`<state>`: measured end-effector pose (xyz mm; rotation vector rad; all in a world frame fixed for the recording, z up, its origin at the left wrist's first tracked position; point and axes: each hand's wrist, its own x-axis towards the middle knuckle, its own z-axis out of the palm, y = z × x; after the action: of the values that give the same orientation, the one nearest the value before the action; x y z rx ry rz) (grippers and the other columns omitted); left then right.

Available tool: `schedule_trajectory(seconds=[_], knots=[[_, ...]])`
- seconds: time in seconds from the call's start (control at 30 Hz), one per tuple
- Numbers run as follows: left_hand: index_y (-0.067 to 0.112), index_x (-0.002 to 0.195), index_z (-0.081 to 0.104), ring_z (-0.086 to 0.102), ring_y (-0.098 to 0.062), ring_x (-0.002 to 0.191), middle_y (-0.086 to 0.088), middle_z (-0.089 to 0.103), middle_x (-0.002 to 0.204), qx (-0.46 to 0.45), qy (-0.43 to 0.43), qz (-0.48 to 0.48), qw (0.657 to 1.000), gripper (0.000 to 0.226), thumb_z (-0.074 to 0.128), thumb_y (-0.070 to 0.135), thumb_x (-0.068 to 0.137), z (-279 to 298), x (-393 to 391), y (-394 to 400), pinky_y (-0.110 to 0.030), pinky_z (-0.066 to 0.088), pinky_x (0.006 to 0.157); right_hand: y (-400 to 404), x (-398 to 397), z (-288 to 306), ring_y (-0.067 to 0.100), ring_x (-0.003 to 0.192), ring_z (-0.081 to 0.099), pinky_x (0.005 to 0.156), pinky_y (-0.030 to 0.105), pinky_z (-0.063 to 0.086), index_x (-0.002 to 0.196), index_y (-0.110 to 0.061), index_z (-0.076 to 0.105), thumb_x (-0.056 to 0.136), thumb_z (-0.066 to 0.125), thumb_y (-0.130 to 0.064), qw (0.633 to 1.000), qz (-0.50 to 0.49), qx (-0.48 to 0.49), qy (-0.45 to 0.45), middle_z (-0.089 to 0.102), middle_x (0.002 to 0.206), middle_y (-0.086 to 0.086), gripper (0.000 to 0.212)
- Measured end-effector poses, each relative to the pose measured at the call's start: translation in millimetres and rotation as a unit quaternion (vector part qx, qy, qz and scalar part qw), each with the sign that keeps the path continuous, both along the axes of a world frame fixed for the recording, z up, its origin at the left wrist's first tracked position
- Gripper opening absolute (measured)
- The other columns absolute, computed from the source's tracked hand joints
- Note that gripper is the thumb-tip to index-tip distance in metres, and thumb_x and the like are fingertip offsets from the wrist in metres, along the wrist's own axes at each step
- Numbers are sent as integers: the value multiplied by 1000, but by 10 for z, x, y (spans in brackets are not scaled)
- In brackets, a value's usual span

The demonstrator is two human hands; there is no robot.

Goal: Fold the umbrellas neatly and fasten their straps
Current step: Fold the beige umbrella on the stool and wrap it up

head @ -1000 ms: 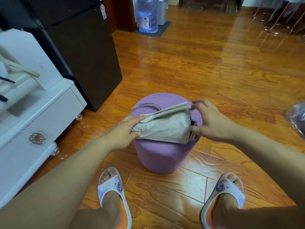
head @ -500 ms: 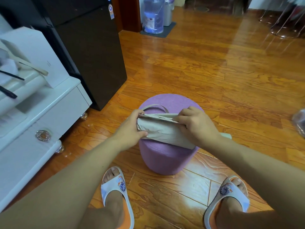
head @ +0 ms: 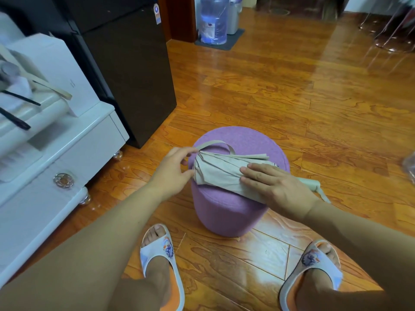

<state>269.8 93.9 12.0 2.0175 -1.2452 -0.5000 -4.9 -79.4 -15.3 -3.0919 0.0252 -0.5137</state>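
Observation:
A beige folding umbrella (head: 219, 172) lies folded flat on top of a round purple stool (head: 226, 212), its pale green handle (head: 311, 184) sticking out past the stool's right edge. A beige strap (head: 215, 144) loops up from the umbrella's left end. My right hand (head: 276, 184) presses flat on the canopy with straight fingers. My left hand (head: 174, 168) is at the umbrella's left end, fingertips pinching the strap where it meets the fabric.
A white cabinet (head: 56, 167) with clutter on top stands at the left, a dark fridge (head: 125, 70) behind it. A water bottle (head: 213, 19) stands at the back. My feet in slippers (head: 160, 254) flank the stool on the wooden floor.
My right hand has let go of the fabric's upper edge and now lies flat on the canopy. The umbrella is flatter on the stool. My left hand has shifted to the strap's end.

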Motion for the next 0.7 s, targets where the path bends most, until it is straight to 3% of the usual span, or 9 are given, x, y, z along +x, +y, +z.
schedule_trajectory(seconds=[0.1, 0.2, 0.37, 0.47, 0.53, 0.6, 0.7], knots=[[19, 102, 64, 55, -15, 79, 0, 61, 97, -16, 72, 71, 995, 25, 68, -1, 87, 75, 2, 26, -30, 49, 78, 10, 43, 6, 28, 134, 54, 106, 48, 46, 131, -10, 66, 101, 63, -25, 999, -10, 28, -35, 57, 145, 5, 34], [15, 95, 73, 54, -11, 73, 0, 65, 86, 10, 101, 96, 990, 13, 65, 5, 91, 123, -68, -1, -21, 45, 69, 45, 85, 50, 27, 130, 58, 104, 46, 49, 125, -9, 69, 92, 74, -26, 996, -34, 66, -48, 62, 140, 5, 37], [20, 108, 74, 49, -11, 67, 4, 60, 86, 14, 86, 71, 994, 20, 65, 8, 94, 108, -132, -91, -27, 43, 71, 32, 85, 108, 24, 134, 53, 107, 44, 47, 126, -10, 62, 80, 83, -39, 992, -58, 109, -1, 57, 144, 2, 59], [25, 124, 68, 53, -13, 77, -1, 51, 101, 27, 55, 33, 998, 38, 69, 8, 90, 128, -138, -106, -12, 40, 70, 28, 82, 105, 25, 138, 47, 110, 46, 43, 131, -11, 56, 81, 80, -44, 994, -57, 82, 35, 51, 149, 3, 64], [26, 129, 65, 54, -16, 85, -3, 47, 109, 52, 55, 21, 997, 45, 71, 8, 88, 150, -151, -113, -10, 38, 70, 48, 92, 91, 26, 139, 46, 111, 46, 41, 130, -9, 56, 80, 78, -31, 995, -54, 76, 30, 51, 148, 5, 59], [25, 118, 67, 53, -16, 85, -5, 48, 114, 77, 86, 23, 993, 39, 75, 7, 84, 160, -149, -129, -19, 40, 69, 65, 92, 86, 25, 139, 46, 112, 45, 40, 130, -8, 57, 78, 74, -21, 995, -51, 84, 19, 52, 148, 6, 56], [19, 94, 66, 53, -16, 83, -4, 55, 105, 119, 160, 31, 979, 18, 75, 10, 81, 203, -129, -119, -27, 41, 68, 62, 83, 87, 25, 140, 44, 112, 45, 39, 131, -8, 56, 78, 73, -19, 994, -47, 98, 22, 50, 149, 5, 57]])
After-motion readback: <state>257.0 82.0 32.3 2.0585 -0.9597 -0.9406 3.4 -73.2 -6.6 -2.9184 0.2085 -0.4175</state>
